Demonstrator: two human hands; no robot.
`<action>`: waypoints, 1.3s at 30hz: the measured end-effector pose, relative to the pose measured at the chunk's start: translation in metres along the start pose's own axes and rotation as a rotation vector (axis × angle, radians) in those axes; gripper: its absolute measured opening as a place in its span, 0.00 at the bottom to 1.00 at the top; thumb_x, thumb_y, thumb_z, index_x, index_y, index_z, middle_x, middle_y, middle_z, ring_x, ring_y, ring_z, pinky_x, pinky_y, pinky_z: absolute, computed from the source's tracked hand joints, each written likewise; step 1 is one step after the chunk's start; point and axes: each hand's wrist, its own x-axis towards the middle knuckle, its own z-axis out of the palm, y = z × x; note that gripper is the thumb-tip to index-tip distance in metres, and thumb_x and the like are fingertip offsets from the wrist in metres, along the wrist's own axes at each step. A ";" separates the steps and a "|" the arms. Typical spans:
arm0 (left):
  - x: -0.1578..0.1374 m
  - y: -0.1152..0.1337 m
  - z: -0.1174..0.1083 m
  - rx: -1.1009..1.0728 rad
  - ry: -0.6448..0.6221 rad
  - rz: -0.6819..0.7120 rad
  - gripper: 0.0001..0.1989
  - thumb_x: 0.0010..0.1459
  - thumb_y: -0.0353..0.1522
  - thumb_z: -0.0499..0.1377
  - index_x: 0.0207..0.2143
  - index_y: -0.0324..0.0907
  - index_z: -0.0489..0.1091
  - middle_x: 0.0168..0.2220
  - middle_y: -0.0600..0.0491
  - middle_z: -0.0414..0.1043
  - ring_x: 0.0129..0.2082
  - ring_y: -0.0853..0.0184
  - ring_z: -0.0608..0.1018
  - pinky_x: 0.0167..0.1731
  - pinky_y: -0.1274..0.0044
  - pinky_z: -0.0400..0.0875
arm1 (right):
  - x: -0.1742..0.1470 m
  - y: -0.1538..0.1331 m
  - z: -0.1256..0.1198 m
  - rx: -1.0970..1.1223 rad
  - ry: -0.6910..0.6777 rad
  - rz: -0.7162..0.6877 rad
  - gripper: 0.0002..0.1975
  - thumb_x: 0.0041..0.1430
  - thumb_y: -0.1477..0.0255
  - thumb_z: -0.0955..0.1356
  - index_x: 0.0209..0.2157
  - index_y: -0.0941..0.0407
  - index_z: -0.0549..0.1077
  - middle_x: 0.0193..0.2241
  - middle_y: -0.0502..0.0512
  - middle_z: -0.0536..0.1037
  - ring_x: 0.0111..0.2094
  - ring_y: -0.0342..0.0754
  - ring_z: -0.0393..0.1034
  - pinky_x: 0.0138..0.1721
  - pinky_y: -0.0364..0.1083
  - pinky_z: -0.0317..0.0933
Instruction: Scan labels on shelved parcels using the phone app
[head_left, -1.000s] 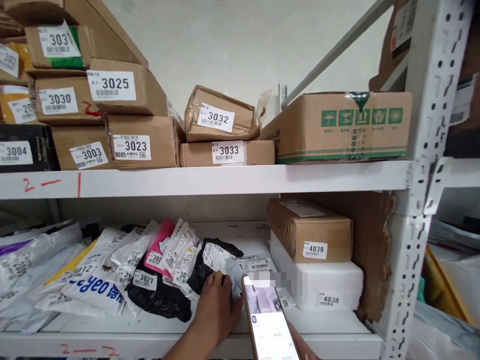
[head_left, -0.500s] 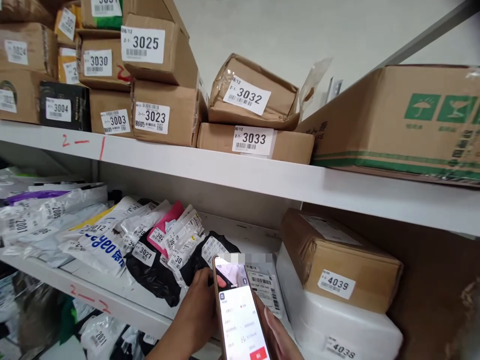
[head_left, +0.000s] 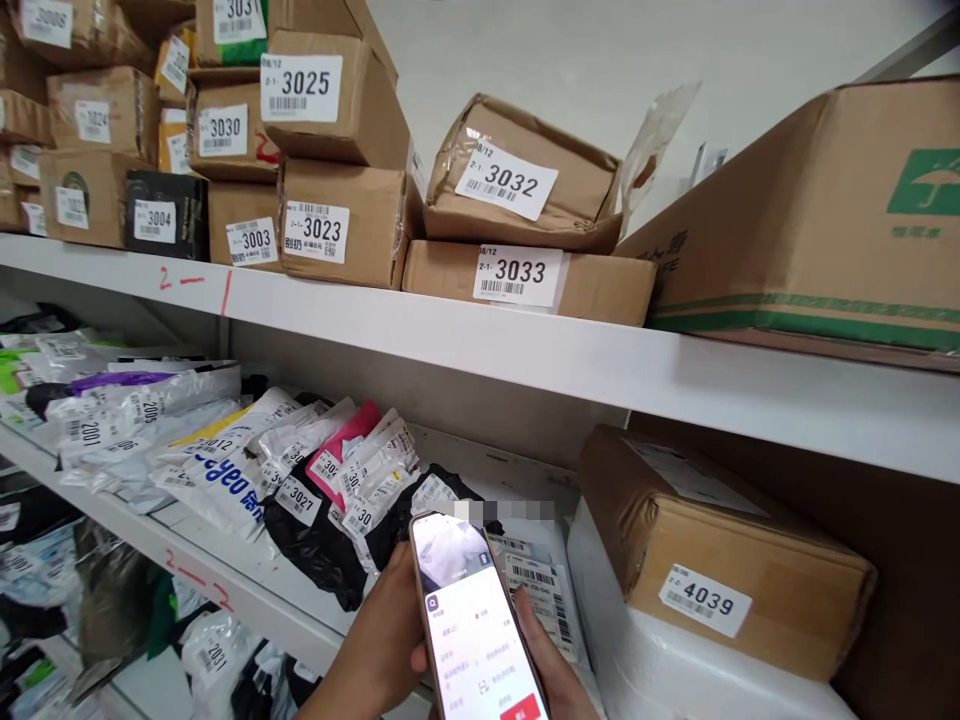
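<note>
A smartphone (head_left: 480, 630) with a lit screen sits upright at the lower middle, tilted slightly left. My right hand (head_left: 553, 655) is closed on it, the thumb along its right edge. The upper part of its screen shows a whitish camera picture, above lines of text and a red button. Just left of the phone is my left hand (head_left: 381, 635), its fingers curled and partly hidden behind the phone; what they grip does not show. Close beyond it lie a black plastic parcel (head_left: 390, 522) and, right of the phone, a white labelled parcel (head_left: 541, 590).
Numbered cardboard boxes, among them a box marked 3033 (head_left: 450, 275), stand on the upper white shelf (head_left: 450, 335). The lower shelf (head_left: 285, 610) bears several bagged parcels at left. A brown box marked 4039 (head_left: 750, 560) rests on a white foam box (head_left: 675, 655) at right.
The view has shifted left, so shelf items appear further right. The phone and both hands sit slightly further left in the picture. The phone's camera picture has turned from partly dark to mostly whitish.
</note>
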 end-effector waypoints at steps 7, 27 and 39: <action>0.000 0.003 -0.001 -0.003 0.020 -0.008 0.19 0.49 0.29 0.54 0.46 0.43 0.69 0.47 0.44 0.71 0.47 0.53 0.71 0.47 0.65 0.67 | -0.004 -0.010 0.003 -0.055 -0.005 0.039 0.39 0.53 0.40 0.63 0.46 0.63 0.74 0.36 0.65 0.79 0.35 0.61 0.75 0.38 0.54 0.70; 0.001 0.009 -0.003 0.017 0.008 -0.040 0.17 0.47 0.28 0.55 0.43 0.42 0.70 0.44 0.44 0.71 0.46 0.53 0.72 0.45 0.65 0.68 | -0.007 -0.015 0.006 -0.073 -0.039 0.052 0.39 0.52 0.40 0.64 0.47 0.62 0.74 0.37 0.65 0.79 0.35 0.61 0.75 0.39 0.55 0.70; 0.002 0.013 -0.003 0.057 -0.001 -0.033 0.17 0.54 0.33 0.54 0.47 0.46 0.69 0.48 0.46 0.69 0.46 0.57 0.71 0.45 0.67 0.68 | -0.007 -0.009 0.008 -0.008 0.046 -0.023 0.40 0.52 0.43 0.68 0.54 0.61 0.68 0.40 0.67 0.78 0.37 0.64 0.75 0.38 0.57 0.70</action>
